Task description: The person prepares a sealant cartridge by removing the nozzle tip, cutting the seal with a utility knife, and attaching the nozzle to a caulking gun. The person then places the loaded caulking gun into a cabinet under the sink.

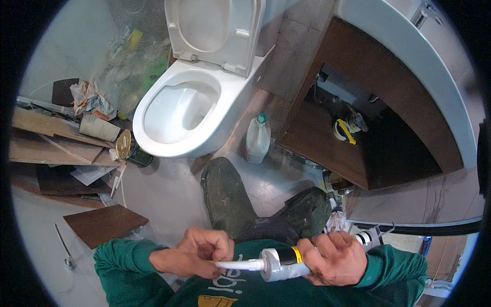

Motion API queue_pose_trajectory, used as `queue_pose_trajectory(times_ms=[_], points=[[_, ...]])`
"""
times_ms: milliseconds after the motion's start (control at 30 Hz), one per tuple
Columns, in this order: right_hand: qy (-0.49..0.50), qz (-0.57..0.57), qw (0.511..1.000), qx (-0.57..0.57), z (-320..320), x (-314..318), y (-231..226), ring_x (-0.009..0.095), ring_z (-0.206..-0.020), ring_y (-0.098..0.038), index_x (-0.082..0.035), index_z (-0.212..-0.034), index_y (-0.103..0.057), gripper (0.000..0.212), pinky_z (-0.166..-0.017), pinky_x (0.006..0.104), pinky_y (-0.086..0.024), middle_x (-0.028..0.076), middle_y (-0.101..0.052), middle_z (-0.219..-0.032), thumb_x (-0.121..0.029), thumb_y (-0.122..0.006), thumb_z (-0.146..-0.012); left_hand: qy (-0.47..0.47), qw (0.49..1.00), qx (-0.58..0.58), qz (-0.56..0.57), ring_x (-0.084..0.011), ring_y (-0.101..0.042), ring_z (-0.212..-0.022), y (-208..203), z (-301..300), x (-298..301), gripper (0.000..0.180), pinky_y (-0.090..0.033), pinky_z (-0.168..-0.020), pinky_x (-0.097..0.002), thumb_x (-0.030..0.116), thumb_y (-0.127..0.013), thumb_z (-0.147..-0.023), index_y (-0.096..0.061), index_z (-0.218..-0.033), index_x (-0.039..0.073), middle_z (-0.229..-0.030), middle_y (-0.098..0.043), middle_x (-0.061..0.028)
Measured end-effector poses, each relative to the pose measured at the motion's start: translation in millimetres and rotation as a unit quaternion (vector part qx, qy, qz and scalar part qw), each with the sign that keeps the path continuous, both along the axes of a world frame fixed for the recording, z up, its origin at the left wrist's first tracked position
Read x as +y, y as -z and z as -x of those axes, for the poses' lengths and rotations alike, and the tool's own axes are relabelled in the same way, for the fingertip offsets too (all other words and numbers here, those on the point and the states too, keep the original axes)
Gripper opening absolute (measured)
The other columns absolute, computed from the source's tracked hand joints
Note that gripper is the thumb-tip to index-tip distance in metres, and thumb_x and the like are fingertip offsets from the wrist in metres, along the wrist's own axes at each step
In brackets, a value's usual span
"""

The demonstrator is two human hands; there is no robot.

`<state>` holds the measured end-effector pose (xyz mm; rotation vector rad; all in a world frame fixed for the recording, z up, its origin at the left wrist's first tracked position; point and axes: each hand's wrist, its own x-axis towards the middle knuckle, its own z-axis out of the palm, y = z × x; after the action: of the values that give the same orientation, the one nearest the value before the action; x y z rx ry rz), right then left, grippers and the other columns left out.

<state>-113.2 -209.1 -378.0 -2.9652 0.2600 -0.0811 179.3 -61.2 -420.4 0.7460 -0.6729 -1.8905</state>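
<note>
White nozzled cartridge [280, 265], one: held crosswise, on the near side of the toilet [225, 134]. Brown panel [106, 224]: laid near and left of the toilet. Left hand [198, 251], near side of the toilet: fingers curled narrowly at the tip of the nozzle [243, 265]; exact pinch cannot be told. Right hand [333, 258], nearer and right: fingers wrapped round the cartridge. Judged handling: cartridge best braced firmly, tip touched lightly, squeezing avoided.

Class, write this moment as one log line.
left hand: at tip of white nozzle | right hand: around cartridge | toilet seat: raised
</note>
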Motion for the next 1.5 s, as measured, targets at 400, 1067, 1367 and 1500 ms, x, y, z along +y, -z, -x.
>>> queue_pose_trajectory(times_ms=[400,1067,1367,1500], points=[[-0.056,-0.158,0.921,-0.352,-158.0,-23.7,21.7,0.034,-0.084,-0.066,0.004,-0.126,-0.053,0.071,-0.074,0.0432,-0.055,0.016,-0.061,-0.095,-0.036,-0.082,-0.075,-0.468,0.717,-0.122,0.502,-0.0304,-0.063,-0.082,-42.9,3.0,-72.5,0.047,-0.053,-0.083,-0.0478,0.054,-0.042,-0.107,-0.05,-0.096,0.009,-0.086,-0.067,-0.0124],[0.551,0.017,0.827,0.109,69.9,-464.2,376.6,0.038,-0.115,-0.067,-0.014,-0.136,-0.063,0.051,-0.1,0.0508,-0.05,0.018,-0.069,-0.128,-0.047,-0.059,-0.097,-0.395,0.783,-0.451,0.169,-0.0194,-0.066,-0.062,19.5,-4.0,-54.2,0.042,-0.052,-0.057,-0.032,0.028,-0.047,-0.109,-0.066,-0.086,-0.001,-0.072,-0.069,-0.0129],[0.562,-0.052,0.773,-0.288,97.6,-402.2,362.2,0.033,-0.101,-0.071,-0.008,-0.132,-0.064,0.05,-0.09,0.0448,-0.052,0.021,-0.072,-0.114,-0.035,-0.07,-0.092,-0.355,0.822,-0.432,0.109,-0.0116,-0.064,-0.071,22.6,-8.2,-68.7,0.043,-0.05,-0.069,-0.0278,0.032,-0.048,-0.111,-0.07,-0.094,-0.001,-0.071,-0.072,-0.0072],[0.447,-0.335,0.662,-0.5,89.5,-254.4,310.0,0.019,-0.084,-0.062,-0.004,-0.13,-0.061,0.041,-0.074,0.0349,-0.051,0.008,-0.067,-0.099,-0.02,-0.067,-0.094,-0.351,0.849,-0.36,0.164,-0.0132,-0.065,-0.073,41.3,-17.4,-81.1,0.042,-0.05,-0.069,-0.0289,0.031,-0.049,-0.111,-0.069,-0.092,-0.001,-0.072,-0.068,-0.0065]])
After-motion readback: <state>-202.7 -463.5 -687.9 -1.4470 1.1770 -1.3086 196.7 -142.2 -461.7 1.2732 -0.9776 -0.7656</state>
